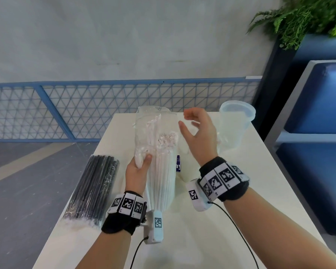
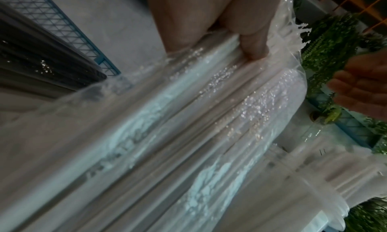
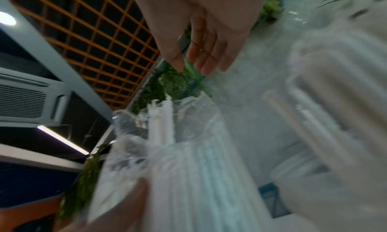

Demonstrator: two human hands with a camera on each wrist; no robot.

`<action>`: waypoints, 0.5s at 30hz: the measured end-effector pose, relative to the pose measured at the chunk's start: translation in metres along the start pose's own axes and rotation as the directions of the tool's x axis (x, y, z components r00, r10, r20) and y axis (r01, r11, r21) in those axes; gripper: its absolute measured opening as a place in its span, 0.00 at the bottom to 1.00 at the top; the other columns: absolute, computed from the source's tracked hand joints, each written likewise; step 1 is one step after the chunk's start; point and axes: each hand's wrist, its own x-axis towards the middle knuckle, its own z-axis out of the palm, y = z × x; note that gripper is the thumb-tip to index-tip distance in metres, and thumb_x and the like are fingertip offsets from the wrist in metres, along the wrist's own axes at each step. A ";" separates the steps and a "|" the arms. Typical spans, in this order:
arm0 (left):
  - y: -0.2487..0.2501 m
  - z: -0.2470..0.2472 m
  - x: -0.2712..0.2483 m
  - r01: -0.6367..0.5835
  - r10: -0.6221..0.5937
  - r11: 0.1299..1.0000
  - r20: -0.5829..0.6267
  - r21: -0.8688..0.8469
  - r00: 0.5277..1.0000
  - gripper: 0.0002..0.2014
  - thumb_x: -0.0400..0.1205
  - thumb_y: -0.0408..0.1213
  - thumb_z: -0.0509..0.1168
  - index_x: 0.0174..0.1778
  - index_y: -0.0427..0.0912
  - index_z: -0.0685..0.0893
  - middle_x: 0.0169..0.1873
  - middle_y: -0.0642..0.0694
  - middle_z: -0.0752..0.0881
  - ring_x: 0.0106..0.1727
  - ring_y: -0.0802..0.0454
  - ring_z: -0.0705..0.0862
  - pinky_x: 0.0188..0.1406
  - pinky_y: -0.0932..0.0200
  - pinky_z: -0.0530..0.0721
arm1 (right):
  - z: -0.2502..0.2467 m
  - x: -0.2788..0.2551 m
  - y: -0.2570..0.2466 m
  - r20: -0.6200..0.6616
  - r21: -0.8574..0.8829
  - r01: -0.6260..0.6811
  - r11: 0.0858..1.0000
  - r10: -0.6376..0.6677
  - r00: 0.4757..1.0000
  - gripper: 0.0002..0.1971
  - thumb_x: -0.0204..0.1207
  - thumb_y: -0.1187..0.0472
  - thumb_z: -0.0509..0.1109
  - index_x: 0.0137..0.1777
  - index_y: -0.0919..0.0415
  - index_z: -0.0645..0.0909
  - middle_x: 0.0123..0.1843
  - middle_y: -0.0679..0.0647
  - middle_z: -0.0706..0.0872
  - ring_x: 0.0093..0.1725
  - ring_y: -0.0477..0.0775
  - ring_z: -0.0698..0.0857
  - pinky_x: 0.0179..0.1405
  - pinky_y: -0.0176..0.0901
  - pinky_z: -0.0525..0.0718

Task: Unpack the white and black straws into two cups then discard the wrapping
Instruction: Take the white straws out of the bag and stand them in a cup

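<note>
My left hand (image 1: 140, 168) grips a clear plastic pack of white straws (image 1: 159, 171) and holds it upright over the white table (image 1: 221, 230); its thumb (image 2: 253, 42) presses on the wrapping (image 2: 188, 119). The pack's top is open, and straw ends (image 3: 161, 119) stick out. My right hand (image 1: 200, 133) hovers open beside the pack's top and holds nothing; its fingers (image 3: 205, 53) are loosely spread. A wrapped bundle of black straws (image 1: 93, 189) lies at the table's left edge. An empty clear cup (image 1: 235, 121) stands at the far right corner. A second cup (image 1: 186, 164) stands behind my right wrist.
The table is narrow, with the floor to its left and a blue mesh railing (image 1: 85, 107) beyond. A blue cushioned shelf unit (image 1: 318, 103) stands close on the right, and a green plant (image 1: 308, 16) is above it. Cables hang from both wrist cameras.
</note>
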 end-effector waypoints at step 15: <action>-0.016 -0.025 0.009 0.102 -0.135 0.984 0.234 0.148 0.963 0.45 0.53 0.43 0.85 0.67 0.42 0.76 0.59 0.48 0.86 0.64 0.53 0.83 0.62 0.58 0.79 | 0.033 -0.041 0.010 0.410 -0.043 -0.509 0.860 0.480 0.776 0.15 0.82 0.65 0.59 0.68 0.60 0.75 0.53 0.54 0.85 0.47 0.49 0.83 0.46 0.41 0.83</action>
